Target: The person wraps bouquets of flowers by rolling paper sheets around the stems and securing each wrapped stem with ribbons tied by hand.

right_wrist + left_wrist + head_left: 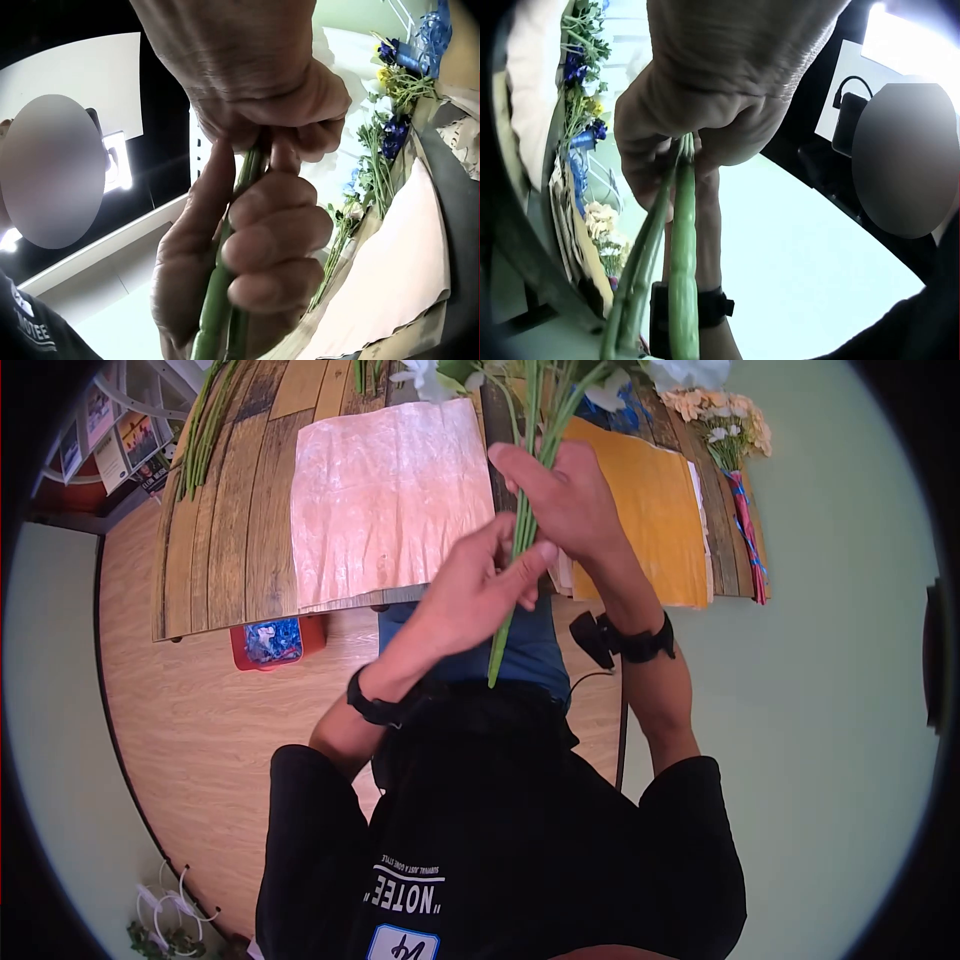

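Observation:
Both hands hold one bunch of white flowers (pixel 530 410) by its long green stems, over the table's near edge. My right hand (pixel 575 500) grips the stems higher up, just below the blossoms. Lower down, my left hand (pixel 475 590) has its thumb and fingers around the same stems, whose cut ends point down toward my lap. In the right wrist view, the left hand's curled fingers (pixel 274 240) wrap the green stems (pixel 214 307) right below the right hand (pixel 262 82). The left wrist view shows thick stem ends (pixel 682 277) coming out below the left hand (pixel 712 90).
A pink wrapping sheet (pixel 390 510) lies on the wooden table (pixel 225 550), with yellow-brown paper (pixel 640 520) to its right. A wrapped bouquet (pixel 740 500) lies at the right edge, loose green stems (pixel 205 435) at the left. Below stands a red bin (pixel 240 650) with blue scraps.

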A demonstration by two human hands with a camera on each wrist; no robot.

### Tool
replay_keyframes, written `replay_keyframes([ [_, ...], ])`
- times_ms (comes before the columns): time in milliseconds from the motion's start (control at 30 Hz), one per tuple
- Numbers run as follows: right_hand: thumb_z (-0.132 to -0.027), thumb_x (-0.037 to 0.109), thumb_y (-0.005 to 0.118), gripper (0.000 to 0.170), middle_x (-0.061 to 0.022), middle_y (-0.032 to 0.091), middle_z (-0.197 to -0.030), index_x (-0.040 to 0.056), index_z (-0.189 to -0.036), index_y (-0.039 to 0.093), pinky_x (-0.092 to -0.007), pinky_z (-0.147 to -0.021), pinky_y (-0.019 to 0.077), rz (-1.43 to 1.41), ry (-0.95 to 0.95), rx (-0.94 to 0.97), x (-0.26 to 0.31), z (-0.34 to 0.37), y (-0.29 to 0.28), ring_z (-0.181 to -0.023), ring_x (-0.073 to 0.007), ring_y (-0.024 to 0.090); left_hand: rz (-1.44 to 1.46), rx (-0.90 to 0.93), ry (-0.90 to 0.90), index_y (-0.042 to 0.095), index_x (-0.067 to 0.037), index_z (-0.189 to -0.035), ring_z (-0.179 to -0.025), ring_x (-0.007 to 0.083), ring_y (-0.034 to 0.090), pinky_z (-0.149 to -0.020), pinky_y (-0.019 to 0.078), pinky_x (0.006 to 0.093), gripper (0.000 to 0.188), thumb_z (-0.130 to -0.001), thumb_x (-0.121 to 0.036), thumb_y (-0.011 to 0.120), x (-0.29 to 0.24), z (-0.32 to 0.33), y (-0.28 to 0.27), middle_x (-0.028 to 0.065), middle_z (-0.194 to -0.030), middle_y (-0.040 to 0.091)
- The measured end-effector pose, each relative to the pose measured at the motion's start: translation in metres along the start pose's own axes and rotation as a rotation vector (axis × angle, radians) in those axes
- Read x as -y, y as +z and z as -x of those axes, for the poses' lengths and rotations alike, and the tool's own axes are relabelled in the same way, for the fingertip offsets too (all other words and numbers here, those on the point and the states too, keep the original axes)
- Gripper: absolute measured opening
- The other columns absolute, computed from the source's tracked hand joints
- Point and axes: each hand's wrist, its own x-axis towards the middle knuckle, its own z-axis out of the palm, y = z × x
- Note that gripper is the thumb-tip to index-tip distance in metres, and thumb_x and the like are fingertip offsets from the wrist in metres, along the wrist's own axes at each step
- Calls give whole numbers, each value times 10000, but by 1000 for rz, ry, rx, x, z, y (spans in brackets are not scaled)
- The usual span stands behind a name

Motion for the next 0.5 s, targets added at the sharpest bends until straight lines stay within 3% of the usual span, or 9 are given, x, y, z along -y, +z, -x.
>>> replay_keyframes([
  [167,-948,297,628,388,11,544,-559,11,-687,600,-276,-454,386,62,-87,54,9,-15,9,-508,-58,501,138,38,26,554,17,-1060,-765,127,642,-727,544,274,287,-1049,-269,568,-19,-5,-26,46,-838,628],
  [200,-845,355,623,436,-109,522,-490,-38,-658,588,-365,-505,470,45,-71,39,11,-19,12,-477,-145,541,185,51,24,549,16,-1069,-765,138,646,-730,548,283,280,-1058,-264,547,-22,-5,-29,58,-856,626],
  [300,-839,350,609,430,-118,525,-483,-43,-663,612,-364,-493,462,72,-162,29,21,-29,19,-468,-146,550,300,76,54,525,-7,-1086,-731,148,632,-684,543,290,269,-1081,-273,487,-20,-6,-33,58,-858,588],
  [333,-857,423,647,497,-137,559,-526,-45,-691,639,-400,-529,479,70,-164,44,22,-31,20,-499,-199,576,336,83,66,515,-18,-1076,-704,142,614,-660,532,285,269,-1083,-284,480,-22,-6,-35,45,-834,563],
  [367,-857,423,647,497,-137,559,-526,-45,-691,639,-400,-529,479,66,-165,45,24,-35,20,-499,-199,576,371,89,79,506,-30,-1067,-677,136,596,-636,522,281,269,-1086,-296,473,-25,-6,-36,32,-810,538],
  [400,-899,320,646,393,-95,565,-579,-32,-722,636,-363,-525,447,48,-195,79,27,-40,20,-547,-158,556,346,20,92,497,-53,-1042,-610,96,515,-555,446,242,271,-1086,-320,470,-27,-5,-31,15,-787,499],
  [433,-940,217,645,300,-53,571,-632,-18,-754,633,-325,-521,416,31,-225,113,30,-43,19,-595,-117,537,344,18,91,497,-53,-1042,-610,96,515,-555,446,242,271,-1086,-320,470,-26,-5,-30,15,-787,499],
  [500,-935,228,638,335,-37,525,-598,-26,-721,599,-331,-498,390,-9,-289,101,33,-46,23,-570,-111,492,366,-37,121,496,-62,-1038,-554,56,430,-487,351,209,283,-1086,-340,471,-23,-7,-30,4,-766,483],
])
